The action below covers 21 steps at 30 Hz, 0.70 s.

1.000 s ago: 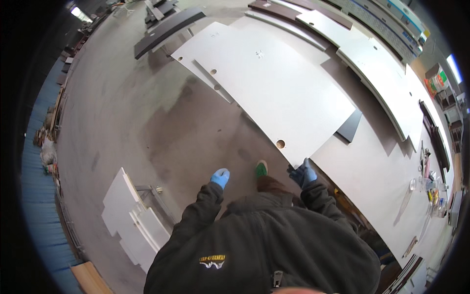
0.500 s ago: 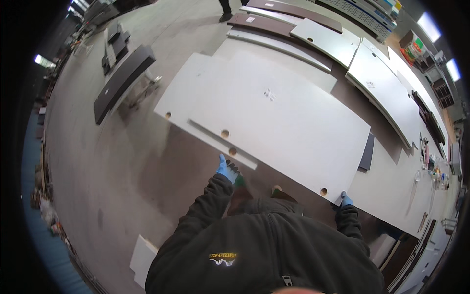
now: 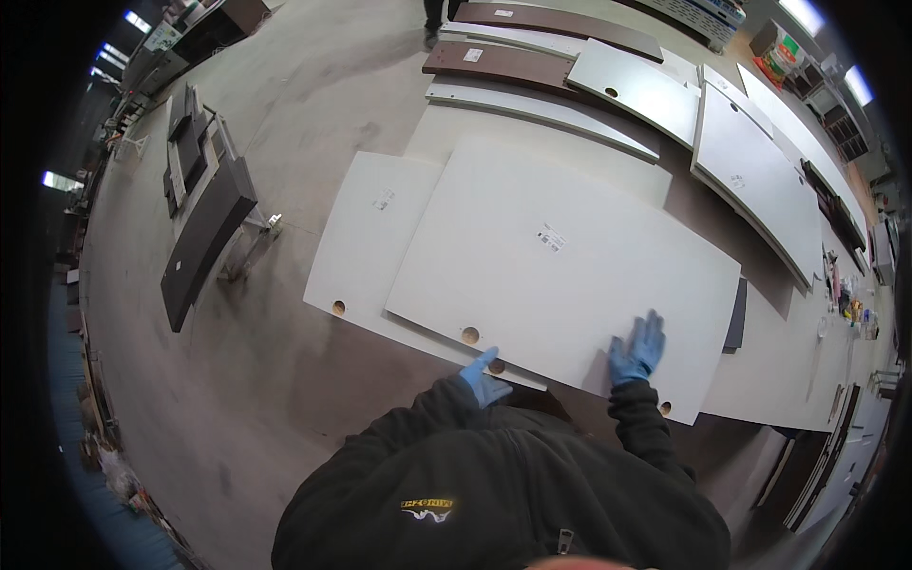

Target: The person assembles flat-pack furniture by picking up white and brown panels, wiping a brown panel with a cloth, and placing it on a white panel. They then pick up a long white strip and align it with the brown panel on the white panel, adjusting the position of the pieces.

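Fingers [image 3: 654, 332] splayed on right hand [image 3: 636, 359], white bored panel [image 3: 541, 294] under them; its edge's beside left hand [image 3: 484, 382], I can't tell if gripping.

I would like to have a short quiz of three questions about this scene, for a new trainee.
1. True or false: the left hand wears a blue glove.
2. The right hand is over:
A) a dark brown board
B) the upper large white panel
C) the floor
3. How many round holes show in the panel under the right hand?

Key: 1. True. 2. B. 3. Two.
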### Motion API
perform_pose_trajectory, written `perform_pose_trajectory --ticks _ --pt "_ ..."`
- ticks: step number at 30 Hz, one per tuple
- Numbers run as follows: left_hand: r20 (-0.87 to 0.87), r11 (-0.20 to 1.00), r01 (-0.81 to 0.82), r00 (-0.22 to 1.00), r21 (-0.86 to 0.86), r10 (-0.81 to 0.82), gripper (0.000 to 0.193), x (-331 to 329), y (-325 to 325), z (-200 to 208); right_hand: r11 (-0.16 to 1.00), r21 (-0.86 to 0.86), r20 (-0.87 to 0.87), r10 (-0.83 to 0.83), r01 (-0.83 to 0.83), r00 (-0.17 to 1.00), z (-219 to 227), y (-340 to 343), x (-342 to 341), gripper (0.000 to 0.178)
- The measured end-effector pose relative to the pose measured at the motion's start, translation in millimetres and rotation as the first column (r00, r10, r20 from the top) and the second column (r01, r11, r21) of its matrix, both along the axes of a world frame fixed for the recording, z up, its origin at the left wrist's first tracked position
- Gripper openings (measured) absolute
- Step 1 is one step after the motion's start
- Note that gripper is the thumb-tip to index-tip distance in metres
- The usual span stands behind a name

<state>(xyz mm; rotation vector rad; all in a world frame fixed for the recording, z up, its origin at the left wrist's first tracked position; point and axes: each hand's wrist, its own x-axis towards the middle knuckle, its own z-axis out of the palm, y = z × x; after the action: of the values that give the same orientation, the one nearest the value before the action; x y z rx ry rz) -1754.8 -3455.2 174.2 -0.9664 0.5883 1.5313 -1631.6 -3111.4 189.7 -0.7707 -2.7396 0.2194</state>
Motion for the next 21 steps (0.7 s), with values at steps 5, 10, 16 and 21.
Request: perform_pose_trajectory --ticks 5,10,16,21 --pt "-0.371 0.815 0.575 0.741 -0.080 -0.559 0.063 -49 -30 18 0.956 -0.117 -0.057 0.265 -0.270 0.962 10 -100 -148 0.063" --pt "-0.603 0.887 0.455 0.730 0.078 -0.322 0.035 -164 -74 17 0.966 -0.071 -0.096 0.240 -0.247 0.966 -8 -156 -255 0.062" --pt "-0.823 0.917 0.157 0.405 -0.366 -0.398 0.044 -301 -160 3 0.999 0.027 -0.062 0.046 -0.045 0.997 -31 -185 -289 0.060" --pt "-0.847 0.907 0.055 0.338 -0.418 -0.410 0.044 -366 -205 -11 0.999 0.015 -0.085 0.047 -0.046 0.995 -35 -182 -286 0.058"
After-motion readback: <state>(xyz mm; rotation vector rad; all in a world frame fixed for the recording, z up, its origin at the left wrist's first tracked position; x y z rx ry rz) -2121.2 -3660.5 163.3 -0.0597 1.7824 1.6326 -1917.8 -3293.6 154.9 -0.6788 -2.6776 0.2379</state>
